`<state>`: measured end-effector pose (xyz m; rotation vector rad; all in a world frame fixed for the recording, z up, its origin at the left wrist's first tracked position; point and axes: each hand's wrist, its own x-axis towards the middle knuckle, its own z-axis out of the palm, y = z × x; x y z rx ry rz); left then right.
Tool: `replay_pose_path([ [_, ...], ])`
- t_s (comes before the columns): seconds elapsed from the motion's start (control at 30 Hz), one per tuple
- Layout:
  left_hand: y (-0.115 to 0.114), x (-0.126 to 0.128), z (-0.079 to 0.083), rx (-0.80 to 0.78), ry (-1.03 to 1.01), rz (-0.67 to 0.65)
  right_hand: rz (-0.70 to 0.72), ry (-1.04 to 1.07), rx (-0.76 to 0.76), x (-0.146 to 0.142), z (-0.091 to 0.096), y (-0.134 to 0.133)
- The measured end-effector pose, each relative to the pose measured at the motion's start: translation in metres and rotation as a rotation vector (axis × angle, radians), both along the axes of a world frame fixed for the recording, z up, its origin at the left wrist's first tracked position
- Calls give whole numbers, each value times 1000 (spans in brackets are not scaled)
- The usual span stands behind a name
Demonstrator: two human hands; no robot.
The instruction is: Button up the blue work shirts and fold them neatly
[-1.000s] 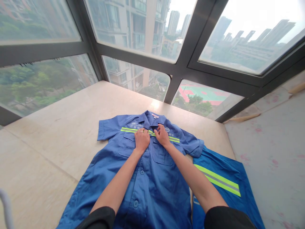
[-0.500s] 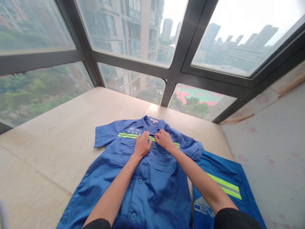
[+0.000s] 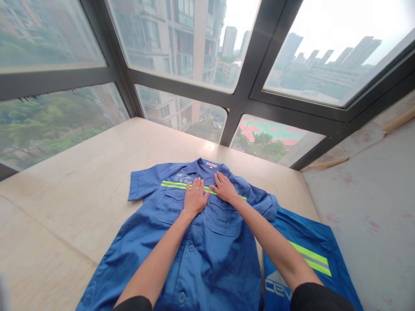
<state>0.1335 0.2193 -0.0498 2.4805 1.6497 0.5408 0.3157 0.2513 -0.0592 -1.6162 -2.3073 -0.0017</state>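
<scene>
A blue short-sleeved work shirt [image 3: 139,242] lies front side up with its collar pointing away from me. A yellow-green reflective stripe [image 3: 173,185] crosses its chest, and buttons run down the middle. My left hand [image 3: 195,196] rests flat on the chest beside the front opening, fingers stretched out over the stripe, a ring on one finger. On the other side of the opening, my right hand [image 3: 225,188] lies flat with its fingers spread, above the chest pocket [image 3: 222,220]. Neither hand holds anything. The shirt's lower end runs out of view.
Another blue garment [image 3: 311,233] with a reflective stripe and white lettering lies at the right, partly under the shirt's sleeve. Both rest on a pale stone surface [image 3: 81,194]. Window frames [image 3: 181,86] border its far side, and a patterned wall [image 3: 366,207] stands at the right.
My right hand has gone from bent fingers at the shirt's front opening to lying flat with fingers spread. My left hand stays almost in place, its fingers a bit straighter.
</scene>
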Motion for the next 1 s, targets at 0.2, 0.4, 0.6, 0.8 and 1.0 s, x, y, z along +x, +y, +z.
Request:
replay_pose_path([
  [0.2, 1, 0, -2, 26, 71, 20, -21, 29, -81, 25, 6, 11],
  [0.4, 1, 0, -3, 43, 121, 29, -164, -21, -188, 35, 23, 27],
  [0.6, 1, 0, -5, 49, 117, 67, -237, -62, -276, 37, 1, 28],
  [0.8, 2, 1, -5, 35, 104, 71, -212, -8, -265, 44, -5, 29],
  [1.0, 6, 1, -8, 26, 107, 67, -164, 285, -291, 73, 3, 31],
])
